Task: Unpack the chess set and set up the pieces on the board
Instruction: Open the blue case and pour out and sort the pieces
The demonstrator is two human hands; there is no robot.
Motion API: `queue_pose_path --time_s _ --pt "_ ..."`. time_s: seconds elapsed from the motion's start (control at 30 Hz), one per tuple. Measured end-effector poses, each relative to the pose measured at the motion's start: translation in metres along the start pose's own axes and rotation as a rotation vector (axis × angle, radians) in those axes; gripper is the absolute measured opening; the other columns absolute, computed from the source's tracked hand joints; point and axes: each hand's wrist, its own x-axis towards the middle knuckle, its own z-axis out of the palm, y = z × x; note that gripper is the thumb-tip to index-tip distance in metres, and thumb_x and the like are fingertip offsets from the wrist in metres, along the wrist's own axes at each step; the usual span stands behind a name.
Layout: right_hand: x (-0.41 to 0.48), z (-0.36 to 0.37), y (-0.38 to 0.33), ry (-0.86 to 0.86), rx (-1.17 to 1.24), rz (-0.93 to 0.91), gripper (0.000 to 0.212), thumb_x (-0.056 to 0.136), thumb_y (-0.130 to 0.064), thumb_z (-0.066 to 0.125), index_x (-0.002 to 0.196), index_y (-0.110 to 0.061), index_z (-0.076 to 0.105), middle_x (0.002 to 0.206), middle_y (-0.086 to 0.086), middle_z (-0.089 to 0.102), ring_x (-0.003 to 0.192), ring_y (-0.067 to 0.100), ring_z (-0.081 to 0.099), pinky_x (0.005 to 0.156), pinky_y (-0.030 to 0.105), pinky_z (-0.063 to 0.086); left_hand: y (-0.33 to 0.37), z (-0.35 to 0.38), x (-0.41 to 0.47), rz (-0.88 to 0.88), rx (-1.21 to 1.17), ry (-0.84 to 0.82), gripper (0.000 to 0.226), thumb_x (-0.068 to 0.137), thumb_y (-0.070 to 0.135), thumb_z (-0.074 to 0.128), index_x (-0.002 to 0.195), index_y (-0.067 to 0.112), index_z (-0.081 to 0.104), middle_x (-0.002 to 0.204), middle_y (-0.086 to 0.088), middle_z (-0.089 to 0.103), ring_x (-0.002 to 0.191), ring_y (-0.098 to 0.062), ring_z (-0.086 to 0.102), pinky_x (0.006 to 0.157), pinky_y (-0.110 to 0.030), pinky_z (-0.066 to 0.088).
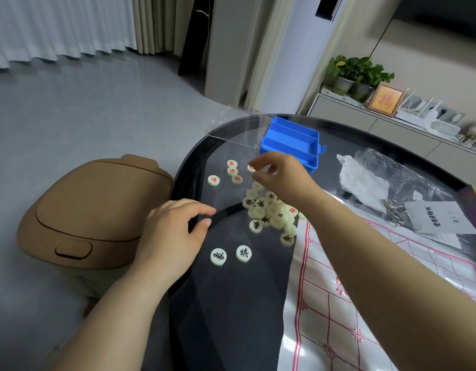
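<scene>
Where the floor runs up to the table's left side, we log a brown lidded bin (92, 210). Next right, the left hand (172, 226) rests on the dark glass table (231, 303) near its rim, fingers loosely curled, nothing held. Just beside it lie two black-lettered pieces (243, 253), face up, side by side. Farther back sits a loose cluster of red-lettered pieces (232, 171). The right hand (279, 178) reaches across above the pile of pieces (269, 211), thumb and fingertips pinching a single piece (251, 168) just right of the red cluster. The pile is heaped cream discs, some face down, at the far corner of the board (325, 317), a white sheet with red lines. Behind the right hand stands the blue box (290, 141), open, with the clear lid (239, 129) at its left. Rightmost we see a plastic bag (386, 178) and a leaflet (440, 218).
</scene>
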Motion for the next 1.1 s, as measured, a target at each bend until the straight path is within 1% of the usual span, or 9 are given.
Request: queue_pose_path --time_s 0.2,0.33,0.43,0.5,0.57,0.67,0.83,1.0,1.1 --pt "-0.043 -0.003 0.007 -0.135 -0.273 -0.131 0.03 0.085 -0.019 0.061 0.115 -0.018 0.062 0.115 0.001 0.056 0.107 0.017 0.044 0.083 0.022 0.033 0.004 0.0 0.001 -0.015 0.003 -0.006 0.019 0.085 0.012 0.057 0.099 0.02 0.068 0.088 0.021 0.05 0.09 0.001 0.038 0.081 -0.014 0.025" --pt "-0.052 -0.004 0.005 -0.033 -0.313 -0.185 0.034 0.086 -0.022 0.06 0.12 -0.02 0.058 0.123 0.0 0.05 0.112 0.017 0.039 0.081 0.02 0.027 0.004 0.0 -0.001 -0.024 0.002 -0.02 0.02 0.085 0.012 0.057 0.099 0.019 0.068 0.084 0.024 0.047 0.089 0.002 0.038 0.077 -0.012 0.025" --pt "-0.059 0.001 0.006 -0.018 -0.298 -0.281 0.026 0.079 -0.015 0.067 0.105 -0.013 0.067 0.109 0.006 0.06 0.101 0.025 0.05 0.079 0.026 0.036 0.004 -0.001 -0.001 -0.024 -0.011 -0.024 0.019 0.085 0.01 0.058 0.098 0.018 0.069 0.08 0.03 0.044 0.089 0.002 0.039 0.073 -0.009 0.027" --pt "-0.066 0.008 0.009 -0.029 -0.342 -0.373 0.016 0.067 -0.01 0.069 0.083 -0.01 0.073 0.085 0.009 0.067 0.076 0.031 0.06 0.064 0.034 0.05 0.004 -0.001 -0.001 -0.026 -0.006 -0.024 0.019 0.085 0.01 0.058 0.098 0.018 0.069 0.08 0.03 0.042 0.09 0.002 0.039 0.077 -0.013 0.027" --pt "-0.072 0.014 0.011 -0.013 -0.365 -0.389 0.016 0.06 -0.01 0.066 0.074 -0.011 0.073 0.074 0.007 0.067 0.062 0.028 0.062 0.054 0.029 0.05 0.005 -0.001 -0.001 -0.023 -0.003 -0.021 0.019 0.085 0.01 0.058 0.098 0.018 0.069 0.079 0.03 0.042 0.091 0.001 0.039 0.081 -0.016 0.027" --pt "-0.075 0.018 0.01 -0.006 -0.339 -0.345 0.022 0.06 -0.007 0.069 0.081 -0.008 0.072 0.076 0.008 0.067 0.065 0.029 0.063 0.055 0.026 0.044 0.005 -0.001 -0.001 -0.022 -0.003 -0.025 0.019 0.085 0.011 0.057 0.099 0.018 0.069 0.081 0.028 0.043 0.091 0.001 0.039 0.084 -0.017 0.028" --pt "-0.072 0.023 0.002 -0.001 -0.169 -0.235 0.021 0.079 -0.003 0.064 0.099 -0.005 0.069 0.096 0.012 0.063 0.093 0.027 0.056 0.074 0.021 0.035 0.004 -0.002 -0.001 -0.015 -0.011 -0.015 0.02 0.085 0.01 0.057 0.101 0.017 0.068 0.085 0.022 0.047 0.091 0.002 0.039 0.078 -0.012 0.025" --pt "-0.073 0.027 0.003 0.041 -0.213 -0.273 0.016 0.063 -0.005 0.065 0.077 -0.007 0.071 0.069 0.007 0.065 0.065 0.026 0.06 0.065 0.013 0.027 0.003 -0.001 -0.001 -0.015 -0.015 -0.018 0.021 0.086 0.01 0.056 0.102 0.017 0.068 0.087 0.021 0.047 0.091 0.001 0.039 0.079 -0.013 0.026" --pt "-0.075 0.025 0.004 0.036 -0.207 -0.274 0.017 0.062 -0.003 0.067 0.078 -0.007 0.069 0.071 0.007 0.065 0.066 0.022 0.061 0.067 0.011 0.029 0.003 -0.002 0.0 -0.014 -0.016 -0.016 0.021 0.086 0.01 0.056 0.101 0.017 0.068 0.085 0.023 0.045 0.091 0.002 0.038 0.078 -0.012 0.025"
